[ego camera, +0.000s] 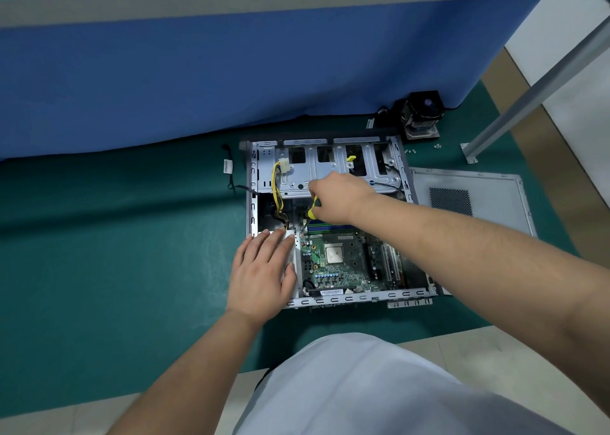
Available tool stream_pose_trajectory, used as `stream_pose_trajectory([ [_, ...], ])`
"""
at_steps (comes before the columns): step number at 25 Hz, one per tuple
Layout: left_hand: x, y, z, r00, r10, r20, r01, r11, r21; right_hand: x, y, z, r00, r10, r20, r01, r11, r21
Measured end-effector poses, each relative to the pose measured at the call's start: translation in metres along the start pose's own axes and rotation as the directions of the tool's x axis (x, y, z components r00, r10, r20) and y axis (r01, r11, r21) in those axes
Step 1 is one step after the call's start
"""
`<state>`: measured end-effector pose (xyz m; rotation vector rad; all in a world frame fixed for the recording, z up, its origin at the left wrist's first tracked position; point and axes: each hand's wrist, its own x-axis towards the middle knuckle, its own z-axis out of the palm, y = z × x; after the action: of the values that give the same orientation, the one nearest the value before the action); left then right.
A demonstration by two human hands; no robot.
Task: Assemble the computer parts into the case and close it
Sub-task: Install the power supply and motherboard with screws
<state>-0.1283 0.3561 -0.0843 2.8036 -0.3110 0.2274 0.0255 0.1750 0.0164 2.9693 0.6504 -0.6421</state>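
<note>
An open grey computer case lies flat on the green mat. Inside it sits a green motherboard with a bare silver processor. My right hand grips a yellow-and-black screwdriver, its tip pointing down at the board's upper left corner. My left hand rests flat, fingers straight, on the silver power supply in the case's lower left. Yellow and black power cables rise from that unit to a white plug. The case's side panel lies on the mat to the right.
A black CPU cooler with fan stands on the mat behind the case, a few loose screws near it. A blue cloth hangs behind. A metal table leg stands at the right. A loose black cable lies left of the case.
</note>
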Motion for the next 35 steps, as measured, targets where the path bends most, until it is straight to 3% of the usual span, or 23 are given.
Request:
stream_pose_trajectory([
  [3,-0.001,0.001,-0.002,1.0,-0.023,0.018,0.024,0.999,-0.028,-0.009,0.014,-0.006,0.999,0.04,-0.001,-0.04,0.997,0.061],
  [6,0.012,0.009,-0.01,0.991,-0.135,0.022,0.136,0.985,-0.106,-0.027,0.041,-0.005,0.99,0.139,-0.005,-0.132,0.95,0.284],
  [8,0.031,0.025,-0.015,0.988,-0.138,0.074,0.15,0.972,-0.183,-0.043,0.064,-0.001,0.974,0.225,0.007,-0.191,0.811,0.553],
  [10,0.057,0.053,-0.017,0.965,-0.145,0.217,0.22,0.899,-0.378,-0.064,0.083,0.006,0.957,0.276,0.09,-0.233,0.544,0.806],
  [11,0.072,0.07,-0.019,0.916,-0.221,0.334,0.374,0.769,-0.519,-0.074,0.091,0.011,0.952,0.271,0.143,-0.247,0.4,0.883],
  [13,0.102,0.105,-0.024,0.726,-0.351,0.592,0.679,0.227,-0.698,-0.093,0.106,0.023,0.951,0.224,0.212,-0.256,0.186,0.949],
  [14,0.115,0.119,-0.024,0.654,-0.365,0.662,0.708,-0.01,-0.706,-0.1,0.111,0.028,0.952,0.2,0.232,-0.258,0.116,0.959],
  [15,0.127,0.129,-0.023,0.633,-0.365,0.683,0.694,-0.124,-0.71,-0.105,0.117,0.033,0.953,0.18,0.243,-0.258,0.063,0.964],
  [16,0.138,0.138,-0.022,0.645,-0.362,0.673,0.683,-0.121,-0.72,-0.109,0.121,0.037,0.955,0.16,0.25,-0.259,0.034,0.965],
  [17,0.15,0.148,-0.021,0.674,-0.348,0.651,0.679,-0.054,-0.732,-0.112,0.126,0.041,0.957,0.146,0.25,-0.257,0.035,0.966],
  [19,0.171,0.165,-0.019,0.754,-0.28,0.594,0.643,0.137,-0.753,-0.111,0.133,0.046,0.962,0.149,0.228,-0.246,0.112,0.963],
  [22,0.209,0.187,-0.01,0.856,-0.126,0.501,0.495,0.474,-0.728,-0.098,0.151,0.053,0.934,0.297,0.199,-0.262,0.191,0.946],
  [25,0.245,0.188,0.007,0.925,-0.026,0.379,0.28,0.721,-0.634,-0.081,0.188,0.062,0.891,0.392,0.228,-0.29,0.106,0.951],
  [27,0.268,0.17,0.024,0.954,-0.03,0.299,0.152,0.907,-0.394,-0.069,0.222,0.069,0.849,0.456,0.267,-0.317,0.035,0.948],
  [29,0.287,0.144,0.037,0.951,-0.11,0.288,0.148,0.982,-0.114,-0.053,0.256,0.079,0.812,0.517,0.272,-0.334,0.029,0.942],
  [31,0.296,0.118,0.05,0.919,-0.195,0.343,0.185,0.981,0.062,-0.033,0.285,0.088,0.787,0.569,0.238,-0.342,0.083,0.936],
  [35,0.293,0.091,0.073,0.893,-0.205,0.401,0.179,0.979,0.1,0.021,0.327,0.103,0.782,0.606,0.145,-0.378,0.277,0.883],
])
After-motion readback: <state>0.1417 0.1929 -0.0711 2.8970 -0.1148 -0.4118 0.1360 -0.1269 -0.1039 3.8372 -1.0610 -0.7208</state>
